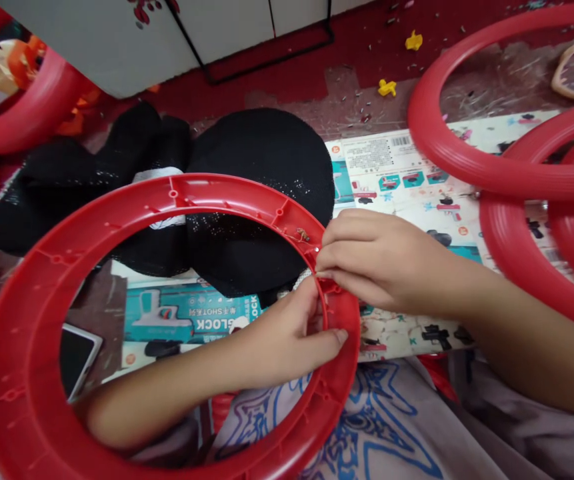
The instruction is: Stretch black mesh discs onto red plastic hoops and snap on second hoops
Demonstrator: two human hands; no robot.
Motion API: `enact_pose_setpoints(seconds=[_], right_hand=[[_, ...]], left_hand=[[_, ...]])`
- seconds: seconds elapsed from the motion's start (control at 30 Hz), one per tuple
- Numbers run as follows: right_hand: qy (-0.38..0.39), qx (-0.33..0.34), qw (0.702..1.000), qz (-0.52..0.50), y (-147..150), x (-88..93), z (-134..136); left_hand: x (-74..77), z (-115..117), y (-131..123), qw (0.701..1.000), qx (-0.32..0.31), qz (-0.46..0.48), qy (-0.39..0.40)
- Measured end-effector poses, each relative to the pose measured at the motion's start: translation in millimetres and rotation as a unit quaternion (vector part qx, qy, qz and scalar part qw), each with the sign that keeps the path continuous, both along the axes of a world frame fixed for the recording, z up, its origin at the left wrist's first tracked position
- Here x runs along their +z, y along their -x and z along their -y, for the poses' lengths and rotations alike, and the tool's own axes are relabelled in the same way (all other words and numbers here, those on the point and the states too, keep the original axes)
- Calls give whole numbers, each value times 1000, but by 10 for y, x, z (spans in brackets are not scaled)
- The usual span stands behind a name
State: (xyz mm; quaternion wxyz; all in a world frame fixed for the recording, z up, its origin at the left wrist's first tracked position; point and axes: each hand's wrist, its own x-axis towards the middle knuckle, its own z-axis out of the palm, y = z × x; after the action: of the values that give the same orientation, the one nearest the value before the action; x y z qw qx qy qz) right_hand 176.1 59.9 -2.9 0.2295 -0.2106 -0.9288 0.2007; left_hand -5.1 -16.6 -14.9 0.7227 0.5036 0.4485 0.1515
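Observation:
A large red plastic ring (4, 347), its ribbed hollow side facing up, is tilted over my lap. My left hand (299, 340) reaches through the ring's opening and grips its right side, the thumb lying on the hollow face. Against the same side, my right hand (367, 257) is closed in a pinch over the channel. Whatever its fingertips hold is hidden. Just left of those fingertips, a small brownish part with thin wires (303, 235) lies in the channel.
Black mesh fabric (261, 153) lies behind the ring on printed cardboard (167, 313). More red rings (431, 120) are stacked at right. A phone-like device (79, 357) shows through the opening. Yellow pieces (387, 87) lie on the floor near a white cabinet (237, 27).

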Motion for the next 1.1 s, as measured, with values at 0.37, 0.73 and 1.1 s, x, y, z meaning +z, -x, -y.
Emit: enact_pose_setpoints(seconds=[0.37,0.73,1.1], right_hand=[[-142,-2,989,41,19,-28,61],[43,2,999,8,90,36,151],[433,-159,867,-189,100,-56,42]], left_hand=[[-8,39,-38,970,148,147,123],[-64,14,60,986,110,109,56],[60,-76,197,995,-38,93,6]])
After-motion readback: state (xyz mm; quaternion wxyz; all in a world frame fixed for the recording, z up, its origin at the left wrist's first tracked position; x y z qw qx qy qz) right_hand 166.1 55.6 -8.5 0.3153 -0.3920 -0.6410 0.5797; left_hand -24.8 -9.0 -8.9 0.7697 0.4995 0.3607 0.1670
